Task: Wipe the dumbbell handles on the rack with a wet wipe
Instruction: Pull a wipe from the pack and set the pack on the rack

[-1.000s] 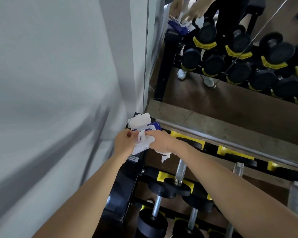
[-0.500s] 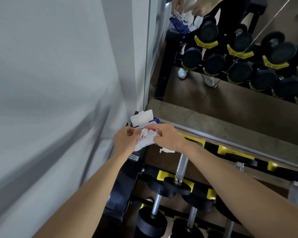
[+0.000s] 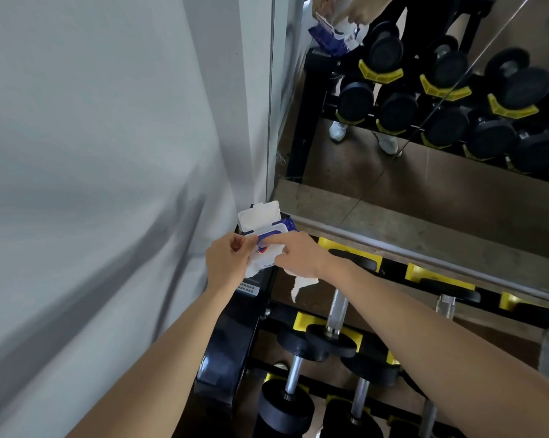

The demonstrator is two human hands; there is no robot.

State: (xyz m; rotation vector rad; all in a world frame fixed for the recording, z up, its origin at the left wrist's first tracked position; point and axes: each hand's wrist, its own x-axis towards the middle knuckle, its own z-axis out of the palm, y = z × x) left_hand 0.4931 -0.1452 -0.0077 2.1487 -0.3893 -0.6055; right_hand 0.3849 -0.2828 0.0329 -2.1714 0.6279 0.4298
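A blue and white wet wipe pack (image 3: 262, 217) sits at the top left corner of the black dumbbell rack (image 3: 230, 346), its white lid flipped up. My left hand (image 3: 226, 263) grips the pack's near end. My right hand (image 3: 299, 255) holds a crumpled white wet wipe (image 3: 301, 284) that hangs below the palm, and its index finger lies stretched across the pack's opening. Just below the wipe, a dumbbell's steel handle (image 3: 338, 311) slopes down to a black head in a yellow cradle (image 3: 302, 322).
More dumbbells (image 3: 287, 409) fill the lower tiers and the row to the right. A mirror (image 3: 424, 172) behind the rack reflects the rack and the hands. A grey wall (image 3: 93, 153) stands close on the left.
My right index finger has stretched onto the pack's opening. The wipe has stayed in my right hand. My left hand has kept its grip on the pack.
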